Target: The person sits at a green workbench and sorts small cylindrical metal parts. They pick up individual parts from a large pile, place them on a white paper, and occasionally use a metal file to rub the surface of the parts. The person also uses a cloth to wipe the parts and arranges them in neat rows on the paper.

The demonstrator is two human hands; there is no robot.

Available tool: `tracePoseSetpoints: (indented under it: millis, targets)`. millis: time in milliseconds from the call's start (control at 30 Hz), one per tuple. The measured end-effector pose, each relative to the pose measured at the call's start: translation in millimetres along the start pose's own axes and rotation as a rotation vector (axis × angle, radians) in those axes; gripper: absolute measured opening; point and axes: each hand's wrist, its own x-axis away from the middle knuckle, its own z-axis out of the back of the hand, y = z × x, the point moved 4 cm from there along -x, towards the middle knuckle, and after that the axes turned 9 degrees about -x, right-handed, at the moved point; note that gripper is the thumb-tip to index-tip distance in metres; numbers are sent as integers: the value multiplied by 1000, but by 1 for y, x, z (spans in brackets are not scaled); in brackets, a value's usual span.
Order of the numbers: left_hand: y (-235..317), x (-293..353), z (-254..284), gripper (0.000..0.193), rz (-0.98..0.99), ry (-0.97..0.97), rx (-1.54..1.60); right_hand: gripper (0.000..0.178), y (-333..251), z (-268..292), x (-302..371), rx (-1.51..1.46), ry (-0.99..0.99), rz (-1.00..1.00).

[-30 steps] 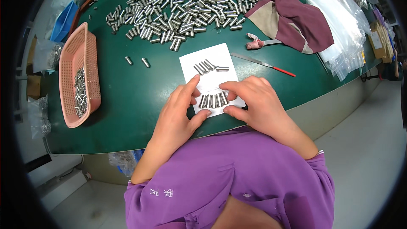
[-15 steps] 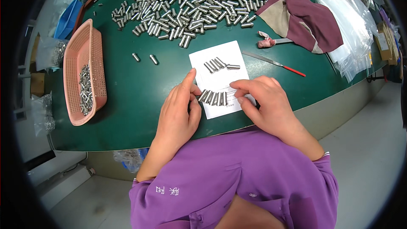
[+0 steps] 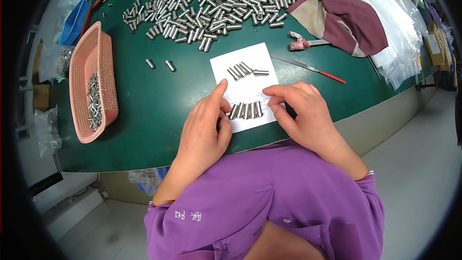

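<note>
A white sheet of paper (image 3: 251, 60) lies on the green table (image 3: 159, 101). On its near half a row of several small metal cylinders (image 3: 246, 110) lies side by side. My left hand (image 3: 204, 127) touches the row's left end with thumb and forefinger. My right hand (image 3: 298, 110) presses its fingertips against the row's right end. A second small cluster of metal cylinders (image 3: 244, 71) rests on the paper's far half, apart from both hands.
A big heap of loose metal cylinders (image 3: 207, 0) covers the far table. A pink plastic basket (image 3: 82, 65) holding cylinders stands at the left. Two stray cylinders (image 3: 160, 64), a maroon cloth (image 3: 351, 17), a red-handled file (image 3: 308, 69) and clear bags (image 3: 394, 29) lie around.
The view has shifted a little. Both hands stay at the ends of the near row, and the fingers have closed in slightly on it.
</note>
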Motion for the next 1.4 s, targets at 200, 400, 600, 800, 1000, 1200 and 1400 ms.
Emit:
tracePoseSetpoints:
  millis: [200,400,600,800,1000,1200,1400]
  targets:
    - [7,1,-4,74,-4,-51,15,27,2,2,3,-11,-15,-12]
    - [15,-1,-9,82,-14,-85,9,38,2,8,4,1,-120,-37]
    - [19,-4,-16,88,-21,-89,60,43,7,12,5,56,-141,-16]
    - [25,-10,-23,94,-56,-88,87,45,12,16,4,51,-125,15]
    - [26,-12,-25,97,-77,-80,37,43,14,16,2,48,-120,26]
    - [25,-10,-25,96,-54,-66,71,42,12,17,2,35,-129,8]
    - [23,-9,-25,94,-69,-58,72,34,13,21,6,108,-129,174]
